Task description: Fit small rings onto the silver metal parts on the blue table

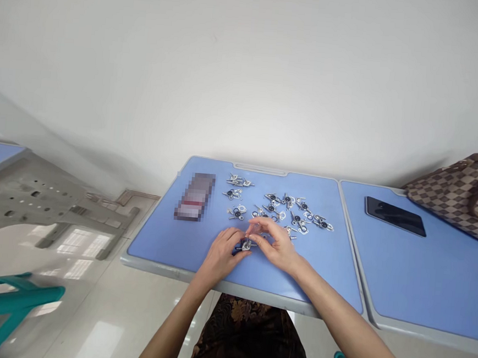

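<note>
My left hand is closed around a small silver metal fitting with a dark part, low over the front half of the blue table. From the right, my right hand meets it, thumb and index finger pinched at the fitting's top. Whatever lies between those right fingertips is too small to make out. Just beyond my hands, several loose metal fittings with black round parts and rings lie scattered. A smaller group of similar metal pieces lies to the left.
A blurred-out rectangular item lies on the left of the blue table. On the adjoining right table are a black phone and a checkered handbag. A teal stool stands on the floor at left. A white wall is behind.
</note>
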Available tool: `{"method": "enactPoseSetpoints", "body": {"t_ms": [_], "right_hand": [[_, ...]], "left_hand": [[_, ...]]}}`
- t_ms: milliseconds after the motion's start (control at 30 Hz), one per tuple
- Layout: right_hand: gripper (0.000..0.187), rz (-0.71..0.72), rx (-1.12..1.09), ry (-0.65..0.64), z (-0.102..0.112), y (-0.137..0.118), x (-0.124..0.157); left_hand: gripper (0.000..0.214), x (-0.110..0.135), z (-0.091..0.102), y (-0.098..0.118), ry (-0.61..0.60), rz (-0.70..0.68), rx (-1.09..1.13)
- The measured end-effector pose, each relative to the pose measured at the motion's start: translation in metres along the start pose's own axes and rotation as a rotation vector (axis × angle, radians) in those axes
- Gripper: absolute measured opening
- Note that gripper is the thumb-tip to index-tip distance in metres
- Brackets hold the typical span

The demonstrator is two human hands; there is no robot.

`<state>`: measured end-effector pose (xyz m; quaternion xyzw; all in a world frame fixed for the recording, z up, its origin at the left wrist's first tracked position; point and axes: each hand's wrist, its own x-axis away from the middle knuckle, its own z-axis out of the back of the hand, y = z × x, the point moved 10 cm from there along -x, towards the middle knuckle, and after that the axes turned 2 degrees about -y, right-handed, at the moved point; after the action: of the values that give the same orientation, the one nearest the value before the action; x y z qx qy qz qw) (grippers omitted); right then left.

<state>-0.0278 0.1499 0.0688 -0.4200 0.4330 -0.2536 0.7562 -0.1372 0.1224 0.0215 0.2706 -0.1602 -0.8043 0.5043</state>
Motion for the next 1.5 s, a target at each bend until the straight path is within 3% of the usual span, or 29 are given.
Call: {"method": "enactPoseSetpoints", "body": {"t_ms": [467,733,1000,1300,1500], "right_hand": [[0.026,0.128,0.212,-0.095,-0.019,-0.014,0.001],[0.034,0.19,0.311,-0.183,-0.029,-0.028,0.001],[0.026,0.213,0.308,-0.023,-0.022,-0.024,0.001],[0.032,0.159,0.159,-0.142,-0.027,-0.025,-0.004],[0.023,0.14,0.223,-0.037,-0.02,-0.017,-0.003]], "left_hand": [[0.02,-0.001,0.001,0.0,0.047,-0.002,-0.033],[0.01,0.002,0.006,0.001,0.136,-0.042,-0.074],[0.013,0.0,0.006,0.002,0.119,-0.035,-0.038],[0.015,0.001,0.005,0.0,0.121,-0.035,-0.047],[0.017,0.0,0.004,0.0,0.092,-0.007,-0.049]]}}
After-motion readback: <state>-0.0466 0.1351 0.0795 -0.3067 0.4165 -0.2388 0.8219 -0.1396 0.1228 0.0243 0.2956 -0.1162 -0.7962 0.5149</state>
